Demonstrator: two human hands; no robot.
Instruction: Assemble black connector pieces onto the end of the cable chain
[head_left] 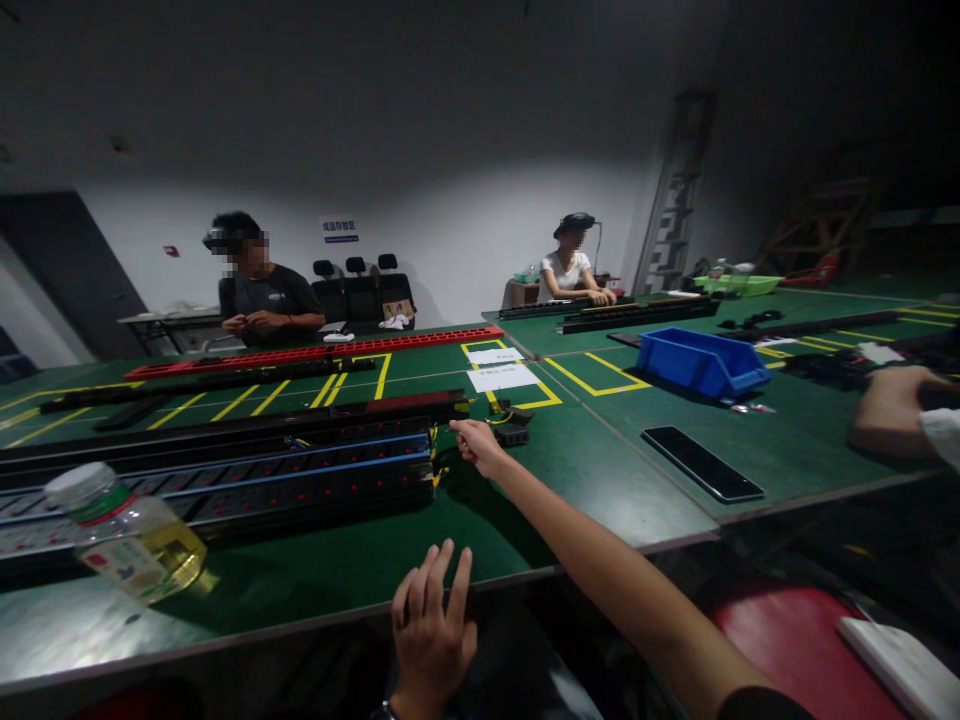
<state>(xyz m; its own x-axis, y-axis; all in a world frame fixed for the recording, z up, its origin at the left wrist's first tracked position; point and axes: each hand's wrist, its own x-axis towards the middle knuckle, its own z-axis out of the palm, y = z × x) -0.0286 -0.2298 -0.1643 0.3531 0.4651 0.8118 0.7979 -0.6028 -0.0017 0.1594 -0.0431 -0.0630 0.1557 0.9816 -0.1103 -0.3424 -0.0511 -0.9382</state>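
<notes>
My right hand [478, 447] reaches over the table, its fingers curled and the thumb and forefinger together beside the ends of the long black strips. Whatever may be between those fingertips is too small to make out. The black strips [322, 482] have rows of red dots and blue edges, and short yellow wires [441, 474] stick out of their right ends. Just beyond my right hand is a small black socket-like block [513, 437] with wires near it. My left hand [435, 625] is held at the table's front edge, fingers apart, with nothing in it.
A clear bottle [127, 535] with yellow liquid stands at the front left. To the right are a phone [703, 463] and a blue bin [703, 362]. Paper sheets [504, 377] and a red rail [322, 350] lie farther back. A co-worker's arm [896, 410] reaches in at right; two people sit opposite.
</notes>
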